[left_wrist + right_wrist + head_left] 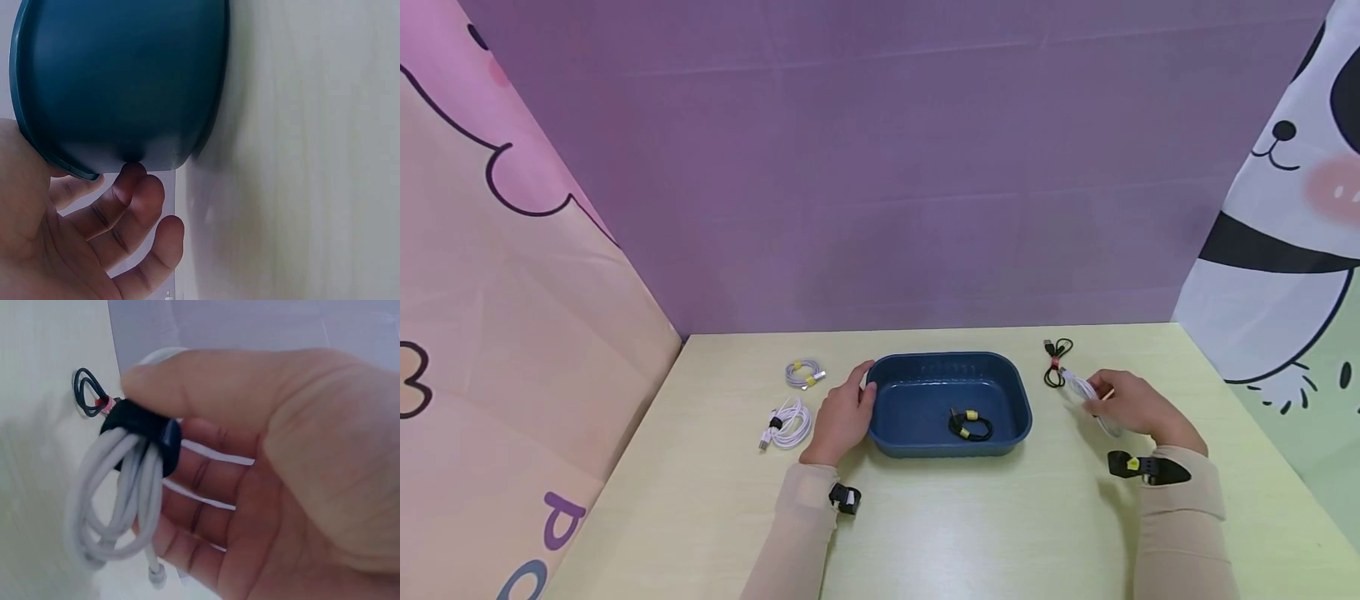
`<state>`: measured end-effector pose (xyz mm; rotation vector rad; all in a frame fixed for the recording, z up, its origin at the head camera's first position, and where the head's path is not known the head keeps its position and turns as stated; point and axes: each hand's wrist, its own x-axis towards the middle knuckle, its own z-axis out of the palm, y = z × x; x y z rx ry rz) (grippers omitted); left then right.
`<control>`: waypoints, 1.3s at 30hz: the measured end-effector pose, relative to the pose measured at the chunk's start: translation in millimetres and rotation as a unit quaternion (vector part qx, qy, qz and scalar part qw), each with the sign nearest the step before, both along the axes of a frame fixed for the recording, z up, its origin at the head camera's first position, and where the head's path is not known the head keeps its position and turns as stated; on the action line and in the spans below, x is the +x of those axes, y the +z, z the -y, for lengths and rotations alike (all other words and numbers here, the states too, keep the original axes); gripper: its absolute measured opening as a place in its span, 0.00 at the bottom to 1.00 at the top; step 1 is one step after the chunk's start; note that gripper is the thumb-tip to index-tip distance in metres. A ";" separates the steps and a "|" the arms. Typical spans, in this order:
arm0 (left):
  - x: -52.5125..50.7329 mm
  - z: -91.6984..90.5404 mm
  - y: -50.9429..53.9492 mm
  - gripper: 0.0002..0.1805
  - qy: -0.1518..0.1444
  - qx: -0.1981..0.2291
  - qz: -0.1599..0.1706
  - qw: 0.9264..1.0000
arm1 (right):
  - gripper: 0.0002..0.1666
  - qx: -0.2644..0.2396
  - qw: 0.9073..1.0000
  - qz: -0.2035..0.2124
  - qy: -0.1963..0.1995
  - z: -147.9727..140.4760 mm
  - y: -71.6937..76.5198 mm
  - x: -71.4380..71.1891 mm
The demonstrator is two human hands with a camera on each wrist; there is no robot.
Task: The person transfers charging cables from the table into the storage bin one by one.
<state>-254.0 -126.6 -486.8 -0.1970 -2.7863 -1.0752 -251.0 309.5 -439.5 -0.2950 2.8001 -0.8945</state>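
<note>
A dark blue tray stands mid-table, a coiled black cable with yellow ties inside it. My left hand grips the tray's left end; in the left wrist view the thumb side lies over the rim of the tray and the fingers of the hand bend below it. My right hand pinches a coiled white cable right of the tray. In the right wrist view, the white cable with its black strap hangs between thumb and fingers of the hand.
A black cable with a red tie lies behind and left of my right hand. Left of the tray are a coiled pale cable with yellow ties and a coiled white cable with a black strap. A purple backdrop rises behind the table.
</note>
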 end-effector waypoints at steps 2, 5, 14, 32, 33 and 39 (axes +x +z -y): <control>0.2 0.0 0.5 0.24 0.002 -0.001 0.002 1.000 | 0.16 -0.011 1.000 -0.002 -0.001 0.9 -0.2 -1.0; 0.8 -0.2 1.2 0.24 0.001 -0.002 0.003 1.000 | 0.17 -0.018 1.000 -0.005 0.001 1.2 -0.2 -2.2; 0.6 -0.9 1.7 0.24 0.000 0.001 0.004 1.000 | 0.16 -0.034 0.999 -0.036 -0.001 7.1 1.1 -4.7; 0.5 -1.1 1.5 0.24 0.001 -0.002 0.005 1.000 | 0.16 -0.033 0.998 -0.053 -0.025 18.2 4.1 -8.6; 0.5 -1.0 1.5 0.24 0.001 -0.002 0.005 1.000 | 0.16 -0.034 0.998 -0.054 -0.025 18.7 4.7 -8.5; -0.9 -0.7 0.7 0.24 0.002 -0.002 0.010 1.000 | 0.16 -0.034 0.997 -0.062 -0.028 21.7 6.8 -7.8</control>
